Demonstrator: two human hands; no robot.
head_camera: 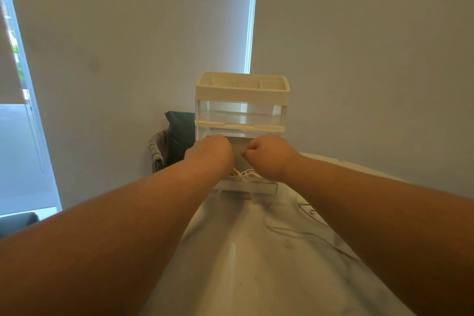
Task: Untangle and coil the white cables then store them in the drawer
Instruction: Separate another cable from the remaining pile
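Head view: a small desktop drawer organiser (242,100), with a cream top tray and clear drawers, stands at the far edge of a pale table (238,272), against drawn roller blinds (128,46). Its lower drawer (247,187) is pulled out toward the person, and a bundle of white cables (245,174) lies inside it, between the two wrists.

Both forearms reach in from the bottom corners and cover most of the drawer's opening. The left hand (211,151) dips into the drawer on the left with its back to the camera. Its fingers are hidden, so their state cannot be told. The right hand (268,154) hovers over the right side with its fingers curled in and the thumb against the forefinger. Whether they pinch a cable cannot be seen.

A loose white cable (307,235) trails across the table on the right and passes under the right forearm. Left of the organiser, a dark cushioned chair back (179,136) stands beyond the table edge. The table's middle lies open between the arms, and its left and right parts are cut off by them. A bright window strip (15,72) shows at the far left.
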